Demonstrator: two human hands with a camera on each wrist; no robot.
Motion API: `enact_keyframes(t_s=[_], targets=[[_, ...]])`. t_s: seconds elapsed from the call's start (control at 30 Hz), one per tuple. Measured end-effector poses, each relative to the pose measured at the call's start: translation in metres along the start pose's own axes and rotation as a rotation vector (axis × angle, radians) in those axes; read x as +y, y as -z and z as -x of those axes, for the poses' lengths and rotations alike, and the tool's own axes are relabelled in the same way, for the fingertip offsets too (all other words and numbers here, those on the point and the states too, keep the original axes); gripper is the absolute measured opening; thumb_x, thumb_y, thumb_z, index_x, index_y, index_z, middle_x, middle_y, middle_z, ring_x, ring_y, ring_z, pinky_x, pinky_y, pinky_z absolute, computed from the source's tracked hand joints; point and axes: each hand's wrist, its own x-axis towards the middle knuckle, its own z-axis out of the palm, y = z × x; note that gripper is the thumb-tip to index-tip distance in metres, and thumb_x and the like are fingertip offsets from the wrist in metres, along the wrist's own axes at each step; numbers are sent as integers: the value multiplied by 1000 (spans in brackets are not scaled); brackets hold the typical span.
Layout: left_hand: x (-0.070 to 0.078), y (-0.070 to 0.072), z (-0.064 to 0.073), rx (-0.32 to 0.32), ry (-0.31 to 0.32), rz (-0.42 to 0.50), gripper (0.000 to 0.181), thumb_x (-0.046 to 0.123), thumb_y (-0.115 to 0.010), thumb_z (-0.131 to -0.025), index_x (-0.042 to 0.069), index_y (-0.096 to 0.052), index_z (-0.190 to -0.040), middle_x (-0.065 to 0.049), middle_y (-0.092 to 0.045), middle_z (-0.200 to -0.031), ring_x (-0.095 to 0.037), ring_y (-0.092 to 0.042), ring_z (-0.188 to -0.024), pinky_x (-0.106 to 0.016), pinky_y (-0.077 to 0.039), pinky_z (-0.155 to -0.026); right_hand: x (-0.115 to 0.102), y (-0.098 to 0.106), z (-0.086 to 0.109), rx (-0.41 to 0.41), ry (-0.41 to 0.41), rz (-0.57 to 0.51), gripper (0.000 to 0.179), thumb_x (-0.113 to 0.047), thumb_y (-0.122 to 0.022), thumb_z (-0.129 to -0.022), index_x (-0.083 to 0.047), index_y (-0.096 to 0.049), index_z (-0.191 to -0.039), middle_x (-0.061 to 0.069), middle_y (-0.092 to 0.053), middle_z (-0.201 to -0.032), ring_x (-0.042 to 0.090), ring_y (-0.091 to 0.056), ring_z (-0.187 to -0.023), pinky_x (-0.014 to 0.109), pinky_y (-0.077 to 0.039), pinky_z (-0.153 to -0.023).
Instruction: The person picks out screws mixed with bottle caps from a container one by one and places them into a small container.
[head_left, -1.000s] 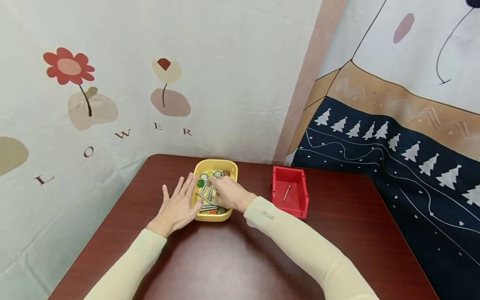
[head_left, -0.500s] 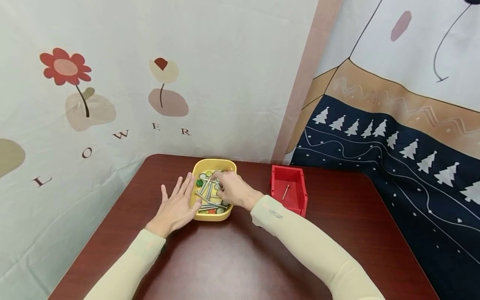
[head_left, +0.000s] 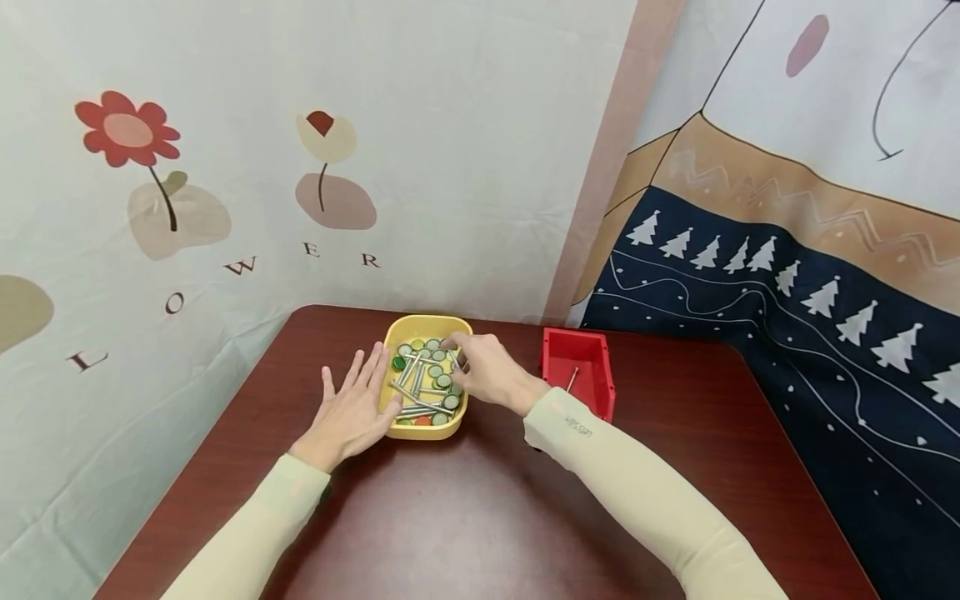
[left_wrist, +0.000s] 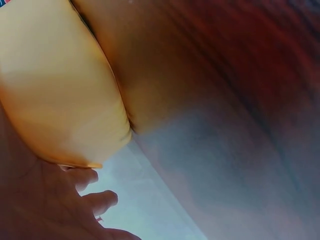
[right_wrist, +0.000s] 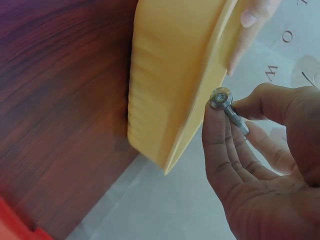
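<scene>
Dark-red counter | left hand spread against yellow tray | right hand pinches bolt | firm pinch, steady tray likely best

From where I stand, the yellow tray is a rounded rectangle with low walls, sitting upright, the left hand at its left rim. By its right rim, the held bolt, silvery, is pinched in the right hand, tilted, a recess showing in its round head. Inside the tray, loose bolts, long and silvery, lie some parallel, some crossed.
</scene>
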Motion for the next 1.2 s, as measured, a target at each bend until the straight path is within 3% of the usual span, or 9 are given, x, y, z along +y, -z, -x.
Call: enact_keyframes(t_s=[0.17, 0.37, 0.67, 1.2], targets=[[-1, 1, 0, -3, -3, -1, 86, 47, -48, -119, 10, -13, -189, -11, -9, -199, -47, -13, -184, -94, 0, -134, 8, 10, 6, 17, -13, -9, 40, -1, -78, -103, -7, -75, -142, 8, -83, -101, 17, -76, -90, 25, -62, -75], [-2, 2, 0, -6, -13, 0, 85, 48, -48, -120, 10, -15, -189, -13, -10, -199, -47, -13, -184, -94, -1, -134, 19, 23, 15, 37, -61, -59, 44, 0, -80, -102, -2, -74, -145, 13, -86, -110, 21, -80, -96, 32, -69, -85], [-4, 3, 0, 0, -30, -8, 84, 47, -49, -120, 9, -17, -188, -12, -12, -199, -46, -13, -184, -92, -2, -136, 39, 44, 34, 55, -155, -110, 44, -5, -79, -102, -9, -74, -146, 10, -85, -112, 19, -80, -95, 38, -72, -92], [-9, 2, 0, 7, -38, -7, 82, 46, -45, -120, 10, -18, -188, -9, -13, -199, -46, -14, -184, -91, -6, -137, 71, 72, 62, 83, -227, -148, 45, -6, -77, -104, -10, -73, -149, 9, -84, -107, 16, -79, -85, 33, -70, -78]])
